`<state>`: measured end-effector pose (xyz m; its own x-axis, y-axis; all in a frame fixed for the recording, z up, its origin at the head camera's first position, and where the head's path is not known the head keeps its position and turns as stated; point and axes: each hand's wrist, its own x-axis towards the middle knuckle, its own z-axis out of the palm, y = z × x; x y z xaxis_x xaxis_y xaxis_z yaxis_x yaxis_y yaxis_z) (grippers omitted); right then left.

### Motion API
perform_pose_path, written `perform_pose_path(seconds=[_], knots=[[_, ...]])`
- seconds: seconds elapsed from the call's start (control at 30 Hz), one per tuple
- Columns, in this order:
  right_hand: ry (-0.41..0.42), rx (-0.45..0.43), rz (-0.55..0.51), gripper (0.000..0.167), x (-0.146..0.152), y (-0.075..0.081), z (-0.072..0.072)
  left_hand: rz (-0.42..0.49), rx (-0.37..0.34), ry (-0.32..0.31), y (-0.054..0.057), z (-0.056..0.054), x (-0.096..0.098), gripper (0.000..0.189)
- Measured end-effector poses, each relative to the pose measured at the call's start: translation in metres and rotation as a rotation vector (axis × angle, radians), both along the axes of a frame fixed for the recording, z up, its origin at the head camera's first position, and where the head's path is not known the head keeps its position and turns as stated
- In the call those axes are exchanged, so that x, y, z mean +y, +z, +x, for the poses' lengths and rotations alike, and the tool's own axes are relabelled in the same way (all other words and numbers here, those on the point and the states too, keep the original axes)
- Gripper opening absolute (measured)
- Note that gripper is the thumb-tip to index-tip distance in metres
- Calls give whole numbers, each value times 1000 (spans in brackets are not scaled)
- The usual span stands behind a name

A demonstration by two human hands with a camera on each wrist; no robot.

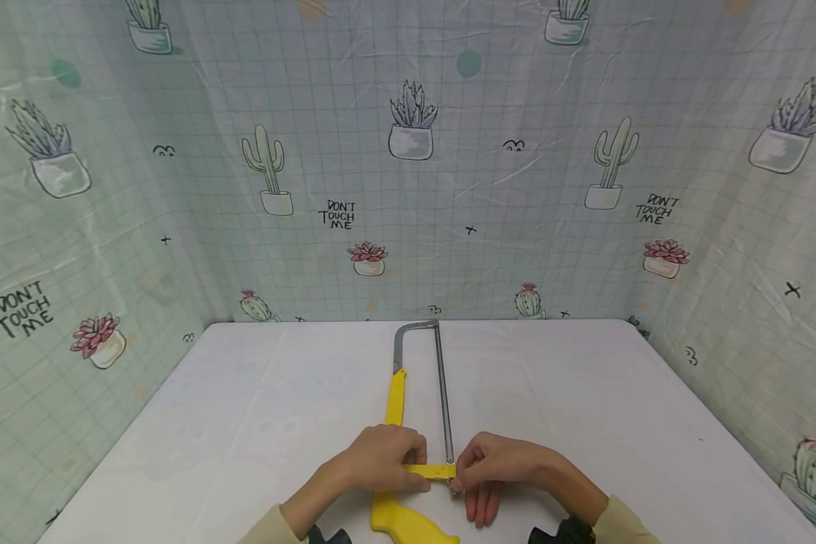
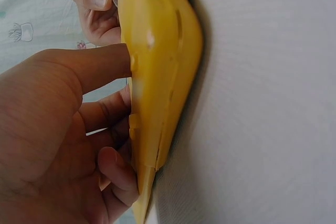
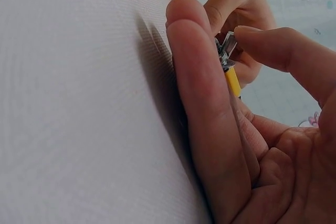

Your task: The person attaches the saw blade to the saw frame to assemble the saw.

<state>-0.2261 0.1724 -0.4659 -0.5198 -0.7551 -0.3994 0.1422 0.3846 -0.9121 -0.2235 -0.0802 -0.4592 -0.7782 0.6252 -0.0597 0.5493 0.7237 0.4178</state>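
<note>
A hacksaw lies on the white table, its yellow handle toward me and its grey metal bow pointing away. The blade runs along the right side of the frame. My left hand grips the yellow frame just above the handle, thumb and fingers either side of the short yellow crosspiece. In the left wrist view, those fingers lie along the yellow handle. At the blade's near end my right hand pinches a metal wing nut. Its lower fingers extend straight, close over the tabletop.
The white table stretches out around the saw. Behind it and along both sides hangs a pale gridded sheet printed with potted cacti and lettering. Dark wrist straps show at the bottom edge, below light sleeves.
</note>
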Motion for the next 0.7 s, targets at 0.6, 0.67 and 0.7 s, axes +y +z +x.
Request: perform_pose_path(seconds=[0.6, 0.67, 0.7], knots=[[28, -36, -38, 19, 2, 0, -1, -6, 3, 7, 1, 0, 0, 24], [27, -38, -39, 20, 2, 0, -1, -6, 5, 6, 2, 1, 0, 24], [27, -39, -41, 20, 2, 0, -1, -6, 7, 6, 2, 1, 0, 24]])
